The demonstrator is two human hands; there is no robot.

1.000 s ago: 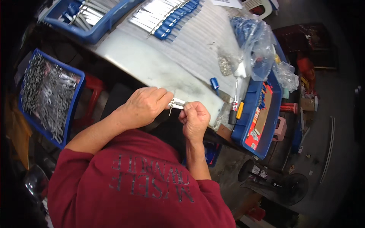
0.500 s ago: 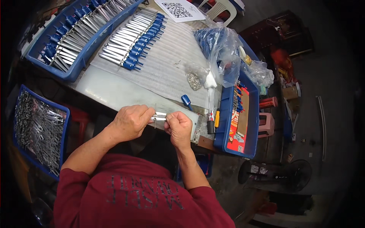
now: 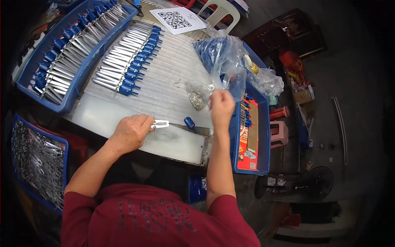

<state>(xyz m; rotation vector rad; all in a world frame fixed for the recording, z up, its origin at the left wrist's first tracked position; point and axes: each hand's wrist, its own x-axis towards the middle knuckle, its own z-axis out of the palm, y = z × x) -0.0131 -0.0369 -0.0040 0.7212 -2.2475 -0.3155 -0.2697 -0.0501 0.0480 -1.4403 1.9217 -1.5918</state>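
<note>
My left hand (image 3: 133,132) is closed around a silver forked metal piece (image 3: 161,124), whose flat prongs point right over the near edge of the work surface. A thin pin crosses it beside my fingers. My right hand (image 3: 221,105) is raised farther out, its fingers curled and slightly blurred; whatever they grip is hidden. It is close to a clear bag of small metal parts (image 3: 197,99) and to a large clear plastic bag (image 3: 232,61). Between my hands a short blue plastic handle (image 3: 189,122) lies by the edge of the foam sheet.
A row of silver rods with blue handles (image 3: 133,57) lies on the foam sheet (image 3: 164,78). Left of it stands a blue bin (image 3: 68,105) of similar pieces. A lower tray (image 3: 66,164) holds many metal parts. At right is another blue bin (image 3: 263,152) with blue-handled pieces.
My right hand has let go of the forked piece and moved outward and right, toward the bags. My left hand still holds the piece. The view has shifted slightly.
</note>
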